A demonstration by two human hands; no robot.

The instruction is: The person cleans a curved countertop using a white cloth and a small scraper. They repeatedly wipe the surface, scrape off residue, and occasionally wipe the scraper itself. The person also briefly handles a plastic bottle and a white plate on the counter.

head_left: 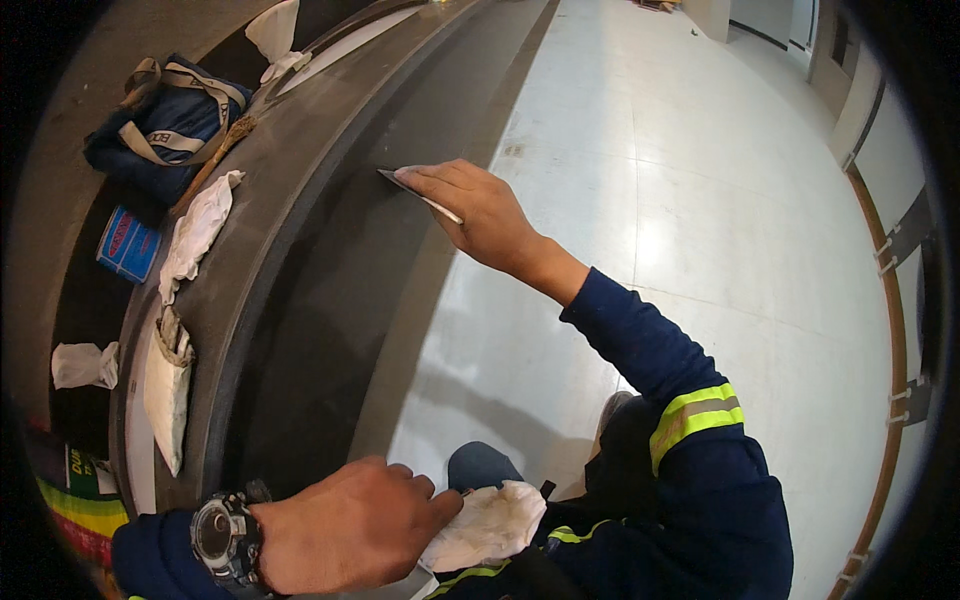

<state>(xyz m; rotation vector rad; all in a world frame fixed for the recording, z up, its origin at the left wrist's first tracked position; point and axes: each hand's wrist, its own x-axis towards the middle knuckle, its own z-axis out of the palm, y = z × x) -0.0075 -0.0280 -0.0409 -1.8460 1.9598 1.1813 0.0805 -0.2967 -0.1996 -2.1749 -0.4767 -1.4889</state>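
My right hand (478, 215) reaches out at mid-view, fingers closed around a thin putty knife (440, 209) with a pale edge. The knife's dark tip points left, at the dark grey panel (330, 260); whether it touches the panel I cannot tell. Low in view, my left hand (350, 525), with a watch at the wrist, is closed with its fingers at a crumpled white bundle (490, 525). That bundle lies near my lap, and whether it is cloth or plastic is unclear. Part of the left fingers is hidden behind the hand.
Along the ledge (275, 190) at left lie a white crumpled cloth (198, 235) and a pale pouch (168, 395). Beyond them are a blue bag (185, 120), a wooden-handled brush (225, 147), a blue tin (128, 245) and a small white bag (85, 365). A pale floor (700, 220) extends right.
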